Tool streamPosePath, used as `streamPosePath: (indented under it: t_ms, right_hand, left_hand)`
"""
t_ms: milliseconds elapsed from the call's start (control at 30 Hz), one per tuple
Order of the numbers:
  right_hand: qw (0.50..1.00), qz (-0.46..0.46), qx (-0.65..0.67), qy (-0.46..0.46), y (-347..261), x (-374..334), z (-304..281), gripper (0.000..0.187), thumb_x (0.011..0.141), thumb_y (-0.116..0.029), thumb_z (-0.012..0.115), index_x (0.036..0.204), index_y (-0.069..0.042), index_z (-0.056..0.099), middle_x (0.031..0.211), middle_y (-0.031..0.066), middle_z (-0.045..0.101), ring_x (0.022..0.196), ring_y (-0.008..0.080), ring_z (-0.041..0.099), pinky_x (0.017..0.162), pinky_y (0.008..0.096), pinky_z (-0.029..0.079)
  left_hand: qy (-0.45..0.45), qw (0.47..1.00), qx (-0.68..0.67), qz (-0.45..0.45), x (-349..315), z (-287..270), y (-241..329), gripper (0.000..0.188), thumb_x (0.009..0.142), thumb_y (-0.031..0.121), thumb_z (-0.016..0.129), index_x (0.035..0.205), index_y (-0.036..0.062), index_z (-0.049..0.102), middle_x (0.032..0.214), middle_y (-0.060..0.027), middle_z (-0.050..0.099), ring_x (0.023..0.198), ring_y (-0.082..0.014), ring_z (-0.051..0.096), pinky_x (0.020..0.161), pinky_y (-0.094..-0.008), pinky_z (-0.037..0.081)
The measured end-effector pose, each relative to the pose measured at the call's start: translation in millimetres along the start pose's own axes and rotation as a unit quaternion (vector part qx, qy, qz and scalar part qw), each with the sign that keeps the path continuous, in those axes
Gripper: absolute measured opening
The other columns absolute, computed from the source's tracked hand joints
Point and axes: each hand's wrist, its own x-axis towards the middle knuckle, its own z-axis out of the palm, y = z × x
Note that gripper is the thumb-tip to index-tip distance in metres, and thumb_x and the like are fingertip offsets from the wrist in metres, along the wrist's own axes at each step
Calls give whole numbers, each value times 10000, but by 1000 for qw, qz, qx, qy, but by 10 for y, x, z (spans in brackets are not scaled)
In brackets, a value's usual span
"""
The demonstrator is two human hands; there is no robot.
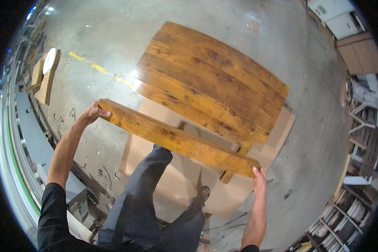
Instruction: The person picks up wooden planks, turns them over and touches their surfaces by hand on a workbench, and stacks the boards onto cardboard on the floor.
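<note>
A long wood-grain board [168,135] spans between my two hands, held slantwise in front of my legs. My left hand [95,112] grips its far-left end, thumb on the upper face. At the lower right end, my right hand [258,173] clasps the board with the thumb on top. Beyond it lies a stack of similar brown boards [214,75], spread side by side like a panel. Beneath the held board a short wooden piece [227,176] sticks out near the stack's near corner. A cardboard sheet [180,185] lies under the stack and by my feet.
Along the left runs a long machine or conveyor frame [33,122]. Cardboard pieces with a white disc [49,61] rest on the floor at the far left. At right stand a cardboard box [360,52], white metal frames [361,113] and a filled shelf rack [336,220].
</note>
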Motion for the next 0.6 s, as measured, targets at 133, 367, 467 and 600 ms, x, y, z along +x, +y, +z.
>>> streamPosePath:
  t_ms: [133,367,467,600]
  right_hand:
    - [999,22,-31,24,94,644,168,690,816,-191,739,1388,8,407,1371,104,473,1275,270,421,1108,419,268]
    - [986,9,-103,134,-9,1216,504,573,837,-301,710,1283,14,537,1335,114,501,1236,259,451,1097,372,259]
    - [981,6,-126,150,26,1351,382,691,808,-295,728,1358,23,455,1300,134,510,1206,261,476,1080,364,294]
    - [953,12,-267,141,35,1417,319,731,791,-308,755,1363,21,441,1307,135,510,1199,263,485,1067,364,318]
  left_hand:
    - [-17,999,-15,-33,1068,-6,-93,731,602,229,887,1218,-16,578,1145,-101,651,1105,-246,574,992,-387,422]
    - [-38,998,-5,-44,1991,34,-105,801,600,263,891,1259,-38,550,1193,-117,638,1144,-255,558,1034,-385,382]
    - [-28,999,-2,-47,2274,112,-190,759,625,246,874,1254,-31,553,1170,-103,644,1121,-243,568,1017,-381,395]
    - [-61,997,-6,-41,2373,-58,-314,634,698,220,824,1229,-7,560,1144,-59,641,1082,-185,582,979,-335,420]
